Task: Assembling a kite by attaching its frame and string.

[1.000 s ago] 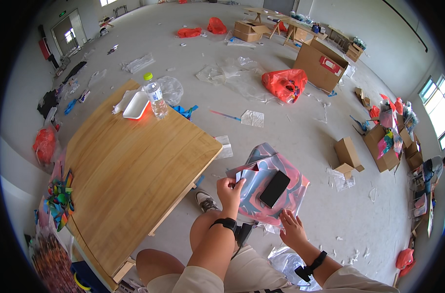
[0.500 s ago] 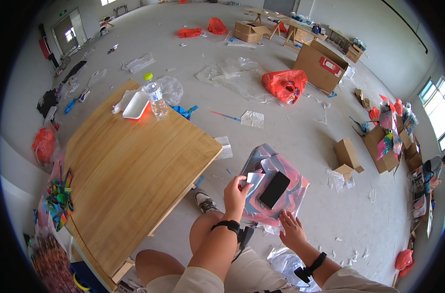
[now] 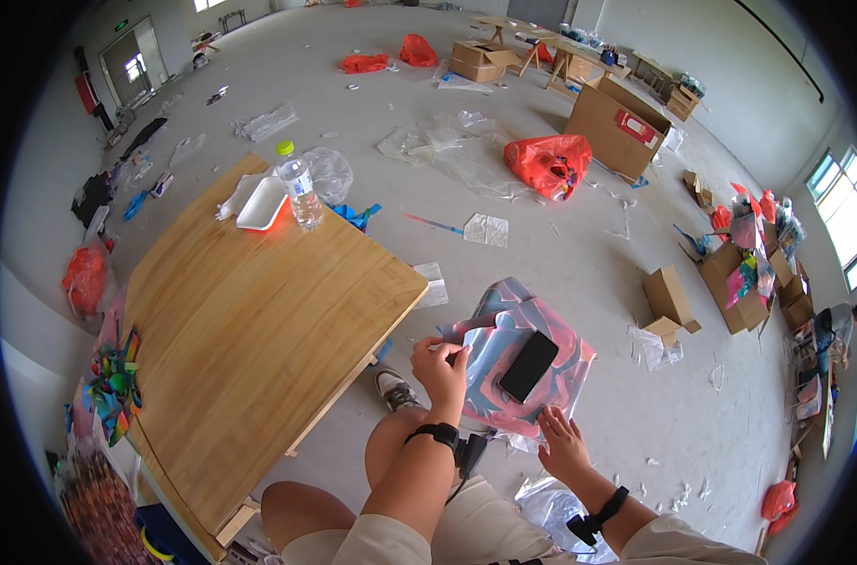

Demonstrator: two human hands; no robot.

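Observation:
A pink and grey-blue patterned sheet (image 3: 489,377) lies spread in front of my knees, its left part raised and slightly creased. My left hand (image 3: 440,372) is closed in a pinch on the sheet's left edge. On top of the sheet rests a black smartphone (image 3: 529,367) with a dark screen, touched by neither hand. My right hand (image 3: 562,443) lies with fingers stretched along the near right edge of the sheet, holding nothing. What supports the sheet is hidden beneath it.
To the left stands a wooden table (image 3: 259,330) bearing a water bottle (image 3: 301,193) and a white tray (image 3: 262,202). Clear plastic (image 3: 551,513) lies below my right hand. A small cardboard box (image 3: 670,297) and a red bag (image 3: 549,168) sit on the littered floor.
My left hand has moved a little left and down, drawing the sheet's edge outward; the folded corner with its pale underside is now opened out. My right hand and the smartphone stay put.

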